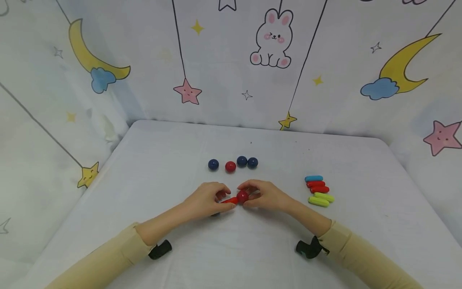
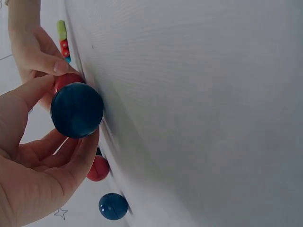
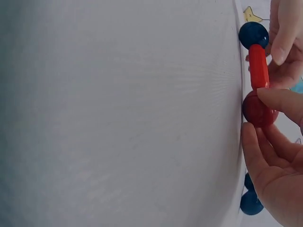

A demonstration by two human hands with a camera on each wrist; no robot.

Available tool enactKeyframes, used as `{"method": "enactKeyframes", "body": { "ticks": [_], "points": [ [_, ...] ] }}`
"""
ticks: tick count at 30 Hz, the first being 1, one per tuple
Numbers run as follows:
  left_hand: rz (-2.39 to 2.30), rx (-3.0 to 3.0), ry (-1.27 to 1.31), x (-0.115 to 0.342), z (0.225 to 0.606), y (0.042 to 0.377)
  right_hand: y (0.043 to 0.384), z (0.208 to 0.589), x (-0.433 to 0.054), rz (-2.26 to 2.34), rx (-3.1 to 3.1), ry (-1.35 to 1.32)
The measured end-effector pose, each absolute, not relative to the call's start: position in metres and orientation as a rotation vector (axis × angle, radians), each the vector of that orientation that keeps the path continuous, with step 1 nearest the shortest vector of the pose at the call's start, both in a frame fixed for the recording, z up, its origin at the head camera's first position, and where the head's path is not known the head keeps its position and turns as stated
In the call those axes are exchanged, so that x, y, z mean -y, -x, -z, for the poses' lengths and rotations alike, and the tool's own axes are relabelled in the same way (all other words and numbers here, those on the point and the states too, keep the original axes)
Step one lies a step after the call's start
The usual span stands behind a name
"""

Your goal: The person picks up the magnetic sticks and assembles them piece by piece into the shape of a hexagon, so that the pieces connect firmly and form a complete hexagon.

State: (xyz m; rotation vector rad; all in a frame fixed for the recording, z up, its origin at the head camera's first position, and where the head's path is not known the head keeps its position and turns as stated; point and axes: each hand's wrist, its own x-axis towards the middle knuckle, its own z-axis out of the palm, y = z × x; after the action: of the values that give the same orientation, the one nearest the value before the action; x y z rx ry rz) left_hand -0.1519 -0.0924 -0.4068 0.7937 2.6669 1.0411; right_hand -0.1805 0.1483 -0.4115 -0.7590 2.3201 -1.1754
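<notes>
In the head view a red ball and a short red rod lie end to end at the middle of the table. My right hand pinches the red ball between thumb and fingers. My left hand holds the red rod, thumb on the near side and fingers curled behind. A dark blue ball sits at the rod's other end, close to the left hand; in the left wrist view this blue ball hides much of the rod and red ball.
Behind the hands are a blue ball, a red ball and two touching blue balls. At right lie a blue rod, red rods and yellow-green rods. A patterned cloth hangs behind the white table.
</notes>
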Motion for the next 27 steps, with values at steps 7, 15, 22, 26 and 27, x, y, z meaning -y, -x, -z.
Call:
{"method": "enactKeyframes", "body": {
  "ticks": [7, 15, 22, 26, 27],
  "points": [
    [-1.083, -2.626, -0.933, 0.067, 0.412, 0.170, 0.180, 0.410, -0.159, 1.180, -2.322, 0.699],
    [-1.082, -2.616, -0.917, 0.065, 0.418, 0.172, 0.186, 0.400, -0.218, 1.092, -2.621, 0.668],
    [-1.066, -2.614, -0.852, 0.071, 0.417, 0.169, 0.194, 0.386, -0.294, 0.893, -2.978, 0.501],
    [-1.069, -2.614, -0.835, 0.074, 0.418, 0.169, 0.198, 0.388, -0.319, 0.842, -2.942, 0.343],
    [-1.072, -2.612, -0.834, 0.074, 0.418, 0.169, 0.199, 0.389, -0.322, 0.839, -2.918, 0.309]
  ]
}}
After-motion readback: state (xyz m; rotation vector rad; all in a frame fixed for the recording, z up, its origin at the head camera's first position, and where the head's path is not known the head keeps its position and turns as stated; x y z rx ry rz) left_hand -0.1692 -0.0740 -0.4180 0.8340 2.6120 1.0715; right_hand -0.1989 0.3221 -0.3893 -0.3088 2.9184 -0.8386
